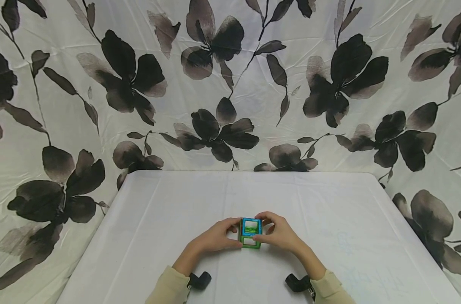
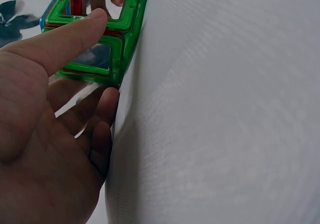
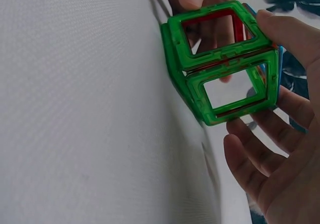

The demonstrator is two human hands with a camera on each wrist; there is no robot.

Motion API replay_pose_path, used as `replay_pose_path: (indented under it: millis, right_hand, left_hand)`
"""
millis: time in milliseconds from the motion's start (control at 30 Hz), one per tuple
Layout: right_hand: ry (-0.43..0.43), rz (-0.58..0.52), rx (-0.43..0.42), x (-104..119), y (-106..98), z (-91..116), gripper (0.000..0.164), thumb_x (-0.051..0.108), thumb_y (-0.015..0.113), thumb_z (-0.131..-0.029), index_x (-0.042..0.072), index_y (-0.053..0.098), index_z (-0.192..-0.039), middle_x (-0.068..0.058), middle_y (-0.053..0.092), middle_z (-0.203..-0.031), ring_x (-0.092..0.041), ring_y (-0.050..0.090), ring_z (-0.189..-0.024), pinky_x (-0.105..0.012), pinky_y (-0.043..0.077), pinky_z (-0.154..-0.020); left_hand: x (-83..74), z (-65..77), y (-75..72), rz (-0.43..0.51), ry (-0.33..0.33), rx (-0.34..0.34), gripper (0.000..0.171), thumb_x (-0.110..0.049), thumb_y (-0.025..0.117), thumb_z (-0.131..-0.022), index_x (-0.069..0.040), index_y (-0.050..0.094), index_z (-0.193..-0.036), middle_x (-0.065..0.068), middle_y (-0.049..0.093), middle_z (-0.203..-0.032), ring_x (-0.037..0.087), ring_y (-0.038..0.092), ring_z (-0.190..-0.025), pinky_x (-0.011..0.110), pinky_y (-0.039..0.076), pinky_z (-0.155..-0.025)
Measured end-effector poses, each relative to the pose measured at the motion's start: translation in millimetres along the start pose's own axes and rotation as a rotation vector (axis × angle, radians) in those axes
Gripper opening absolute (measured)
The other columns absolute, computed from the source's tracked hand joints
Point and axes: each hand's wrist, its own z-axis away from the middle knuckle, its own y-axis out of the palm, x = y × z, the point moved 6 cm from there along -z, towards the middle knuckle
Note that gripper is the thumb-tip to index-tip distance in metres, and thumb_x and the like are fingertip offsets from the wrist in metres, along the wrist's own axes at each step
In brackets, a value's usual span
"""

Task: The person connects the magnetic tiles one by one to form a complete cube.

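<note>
Near the front of the white table is a small cube of magnetic tiles (image 1: 251, 235), with a blue frame on top and green frames on its near and lower sides. Red frames show inside it in both wrist views. My left hand (image 1: 217, 235) grips it from the left, its thumb pressed along a green frame (image 2: 116, 59) and its fingers reaching round behind. From the right, my right hand (image 1: 281, 234) holds the cube, thumb at the upper near edge and index finger at the far top corner. In the right wrist view, a green base tile (image 3: 175, 74) lies against the table.
The white tabletop (image 1: 158, 202) spreads out around both hands. Behind it hangs a white cloth with dark flowers (image 1: 219, 131). Black wrist devices (image 1: 200, 280) sit below each hand, at the beige sleeves (image 1: 167, 287).
</note>
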Motion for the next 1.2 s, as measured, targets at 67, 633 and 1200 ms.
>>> replay_pose_path:
  millis: [67,633,1200]
  right_hand:
    - [0.003,0.0,0.008,0.0,0.0,-0.2,0.051,0.022,0.084,-0.078,0.007,0.061,-0.121,-0.006,0.064,-0.113,-0.025,0.059,-0.098,-0.043,0.053,-0.076]
    - [-0.01,0.035,0.04,-3.7,-2.4,1.5,0.056,0.021,0.083,-0.078,0.007,0.058,-0.126,-0.009,0.063,-0.117,-0.025,0.058,-0.101,-0.044,0.053,-0.078]
    - [0.056,0.018,0.032,-7.4,-16.9,4.6,0.065,0.017,0.082,-0.08,0.0,0.051,-0.134,-0.013,0.058,-0.126,-0.029,0.056,-0.108,-0.048,0.05,-0.084]
  left_hand:
    - [-0.2,-0.2,-0.2,-0.002,0.003,0.0,0.067,-0.026,0.079,-0.083,-0.015,0.049,-0.142,-0.01,0.056,-0.11,0.015,0.053,-0.101,0.03,0.044,-0.087]
    - [5.2,-2.3,0.2,0.022,0.001,-0.014,0.068,-0.027,0.081,-0.081,-0.01,0.05,-0.139,-0.005,0.058,-0.119,0.014,0.055,-0.1,0.032,0.045,-0.088]
    - [2.1,-1.5,-0.9,0.011,-0.003,-0.002,0.062,-0.028,0.075,-0.087,-0.011,0.049,-0.14,0.001,0.058,-0.128,0.012,0.055,-0.105,0.033,0.044,-0.093]
